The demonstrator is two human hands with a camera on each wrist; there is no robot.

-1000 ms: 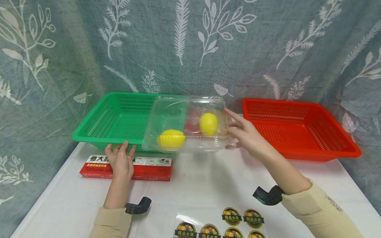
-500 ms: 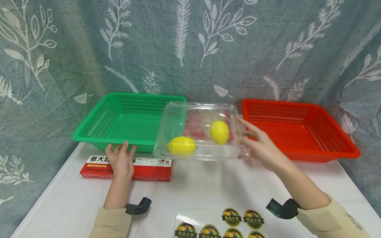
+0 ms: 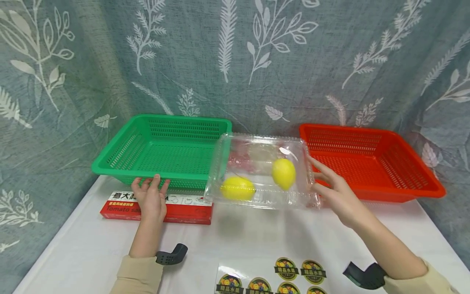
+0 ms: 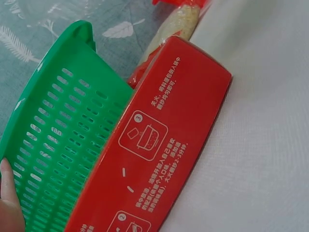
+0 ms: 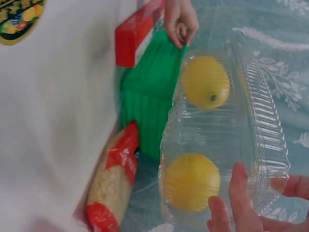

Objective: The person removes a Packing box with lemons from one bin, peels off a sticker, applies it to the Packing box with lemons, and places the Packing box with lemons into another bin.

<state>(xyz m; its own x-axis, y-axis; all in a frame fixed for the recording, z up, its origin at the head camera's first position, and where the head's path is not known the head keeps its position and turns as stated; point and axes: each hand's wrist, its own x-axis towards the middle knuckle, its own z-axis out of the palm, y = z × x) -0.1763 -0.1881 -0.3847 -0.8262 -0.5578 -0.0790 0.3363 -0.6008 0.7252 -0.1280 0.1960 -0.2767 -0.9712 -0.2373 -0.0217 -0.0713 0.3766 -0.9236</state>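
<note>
Between the green plastic mesh basket (image 3: 161, 149) and the red plastic mesh basket (image 3: 367, 161), above the white-covered table (image 3: 257, 237), the right hand (image 3: 335, 194) holds a clear plastic clamshell box (image 3: 262, 171) by its right end, its grip closed on the rim with fingers (image 5: 241, 193) over the wall. Two yellow lemons (image 3: 238, 188) lie inside. The left hand (image 3: 150, 198) rests with relaxed fingers on a flat red cardboard box (image 3: 183, 208), fingertips touching the green basket's front rim.
</note>
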